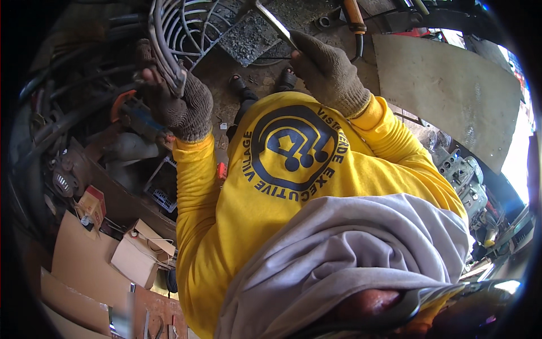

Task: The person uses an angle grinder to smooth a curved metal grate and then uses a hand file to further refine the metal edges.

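Observation:
My left hand, in a brown knit glove with bare fingertips, is closed round the lower end of a curved metal frame. Concentric wire rings, like a round grille, spread out beside that frame. A slim metal bar with a bent far end sticks out of my right hand, which is gloved the same way and closed on it. The bar's far end reaches the top edge, near the grille's right side. The glove hides its near end.
Dark gravel-like bits lie on a flat plate beyond my feet. A tool with an orange handle is at the top right. On the right leans a large flat sheet. Cardboard and an open box are lower left.

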Tool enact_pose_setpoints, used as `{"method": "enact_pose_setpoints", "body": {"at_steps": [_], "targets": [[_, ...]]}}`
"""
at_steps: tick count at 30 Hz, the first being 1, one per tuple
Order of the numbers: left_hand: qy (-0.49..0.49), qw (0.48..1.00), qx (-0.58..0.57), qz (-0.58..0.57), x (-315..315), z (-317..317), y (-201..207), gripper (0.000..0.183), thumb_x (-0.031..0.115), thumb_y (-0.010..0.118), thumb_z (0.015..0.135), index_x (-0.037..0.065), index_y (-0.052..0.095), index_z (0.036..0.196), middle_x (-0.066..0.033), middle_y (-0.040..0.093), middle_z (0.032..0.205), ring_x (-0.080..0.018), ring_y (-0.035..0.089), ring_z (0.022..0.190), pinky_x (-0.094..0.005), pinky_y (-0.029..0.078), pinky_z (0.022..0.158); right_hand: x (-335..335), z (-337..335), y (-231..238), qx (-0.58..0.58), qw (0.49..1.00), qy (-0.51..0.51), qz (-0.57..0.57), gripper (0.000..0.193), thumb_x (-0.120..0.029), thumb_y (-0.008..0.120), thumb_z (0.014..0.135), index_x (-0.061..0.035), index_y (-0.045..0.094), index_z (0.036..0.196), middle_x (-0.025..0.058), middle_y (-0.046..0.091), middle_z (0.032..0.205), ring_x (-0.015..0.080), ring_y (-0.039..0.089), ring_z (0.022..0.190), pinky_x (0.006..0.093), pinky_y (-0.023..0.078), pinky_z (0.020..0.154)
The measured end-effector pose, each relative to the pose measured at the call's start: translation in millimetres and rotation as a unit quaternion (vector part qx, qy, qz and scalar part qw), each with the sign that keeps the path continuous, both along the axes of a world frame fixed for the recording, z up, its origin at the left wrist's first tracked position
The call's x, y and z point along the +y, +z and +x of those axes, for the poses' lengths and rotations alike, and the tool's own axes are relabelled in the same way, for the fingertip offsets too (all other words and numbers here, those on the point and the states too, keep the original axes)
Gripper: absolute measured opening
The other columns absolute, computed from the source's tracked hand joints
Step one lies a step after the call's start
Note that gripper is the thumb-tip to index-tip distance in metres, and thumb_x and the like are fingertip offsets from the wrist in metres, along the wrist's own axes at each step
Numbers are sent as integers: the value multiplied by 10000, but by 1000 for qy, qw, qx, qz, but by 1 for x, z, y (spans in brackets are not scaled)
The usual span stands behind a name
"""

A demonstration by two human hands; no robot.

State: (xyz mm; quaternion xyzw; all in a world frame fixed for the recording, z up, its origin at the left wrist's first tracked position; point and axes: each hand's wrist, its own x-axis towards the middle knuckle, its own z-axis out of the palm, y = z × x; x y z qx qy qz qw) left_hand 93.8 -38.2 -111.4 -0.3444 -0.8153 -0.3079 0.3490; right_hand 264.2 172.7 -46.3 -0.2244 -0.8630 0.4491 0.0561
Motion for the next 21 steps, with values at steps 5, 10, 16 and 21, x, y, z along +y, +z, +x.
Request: {"method": "enact_pose_setpoints", "body": {"at_steps": [5,10,16,21], "targets": [[42,984,-19,-171,-9,14,2,595,256,612,948,-12,421,1443,-214,572,1333,-357,597,1170,-438,435,1043,-12,-5,-6,87,996,-13,-9,422,-224,583,969,-51,534,1352,204,691,921,367,699,853,411,549,734],[13,992,38,-121,-12,15,-12,632,266,633,927,-34,421,1442,-211,581,1325,-373,632,1101,-432,491,977,-14,-14,-19,30,999,24,38,415,-183,596,975,-28,539,1356,146,696,870,251,700,790,342,545,706],[-2,995,50,-85,-10,20,-17,554,217,621,938,-26,470,1413,-183,612,1300,-349,646,1078,-429,511,948,-16,-5,-38,101,994,-11,48,422,-166,621,966,-18,549,1354,156,704,880,232,711,799,326,546,704],[3,999,-1,-50,-4,20,-9,375,106,579,953,-43,581,1296,-256,585,1299,-417,596,1166,-499,470,1001,-13,-10,-34,58,998,0,22,483,-280,581,965,-96,494,1403,207,683,913,377,695,856,450,562,745]]}}
